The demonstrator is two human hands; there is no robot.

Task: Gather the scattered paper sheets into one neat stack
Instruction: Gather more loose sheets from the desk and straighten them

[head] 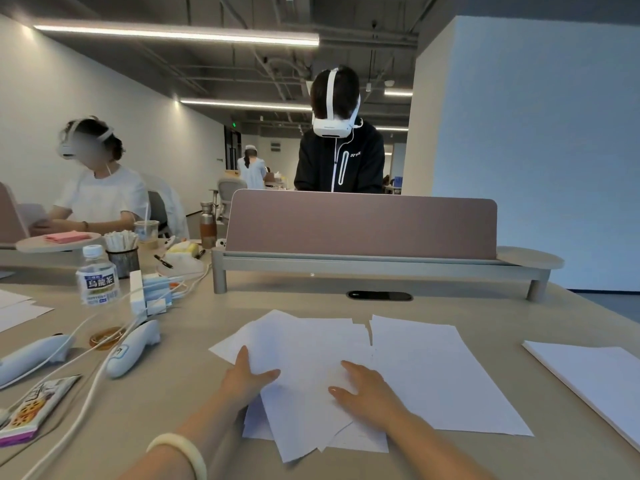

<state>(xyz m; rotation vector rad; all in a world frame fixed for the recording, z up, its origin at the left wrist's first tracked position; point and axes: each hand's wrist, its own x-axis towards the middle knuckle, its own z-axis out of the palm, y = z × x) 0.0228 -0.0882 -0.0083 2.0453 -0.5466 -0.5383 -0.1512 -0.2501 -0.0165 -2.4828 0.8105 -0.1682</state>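
Open-plan office, beige desk (467,455): sheets not squared yet.
Fingers straight and spread on both hands. My left hand (247,375) lies flat on the pile's left edge and my right hand (367,393) presses its middle, probably pinning the skewed paper sheets (311,344) for sliding together. A loose sheet (436,368) lies just right of them.

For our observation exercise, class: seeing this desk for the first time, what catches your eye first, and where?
The loose white paper sheets lie fanned untidily across the near middle of the desk, with the left hand and right hand resting on them. Straight ahead, beyond the divider panel, stands a person in a black jacket and white headset. A tea bottle stands at the left.
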